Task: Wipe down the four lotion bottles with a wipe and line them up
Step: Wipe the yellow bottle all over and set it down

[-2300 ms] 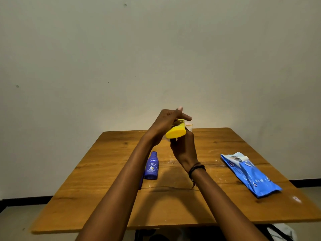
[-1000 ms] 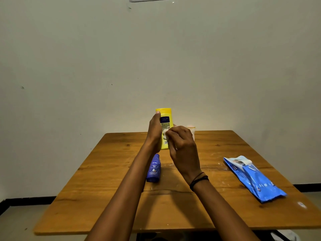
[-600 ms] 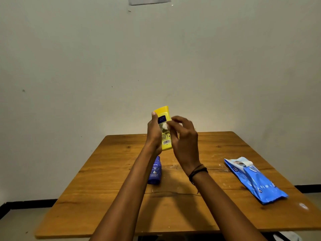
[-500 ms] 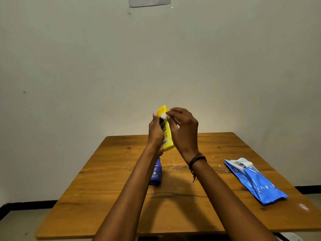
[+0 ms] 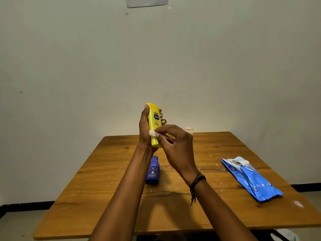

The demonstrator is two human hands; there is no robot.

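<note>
On the wooden table (image 5: 104, 197), the blue pack of wipes (image 5: 251, 180) lies flat on the right with its flap peeled up. The blue bottle (image 5: 153, 171) lies on its side near the middle. Neither has moved since a moment ago.

Above them, the right hand (image 5: 175, 146), with a dark wristband (image 5: 197, 182), pinches a small balled white wipe (image 5: 152, 133) between thumb and fingertips. It presses the wipe against the lower left edge of the yellow bottle (image 5: 154, 124). Half a second back the wipe was up by the cap.

The left hand (image 5: 144, 129) is wrapped round that bottle, holding it upright in the air, and has turned its front label toward me.

A small cup (image 5: 188, 130) stands at the far edge, and a sheet of paper (image 5: 146, 1) hangs on the wall (image 5: 69, 66).
</note>
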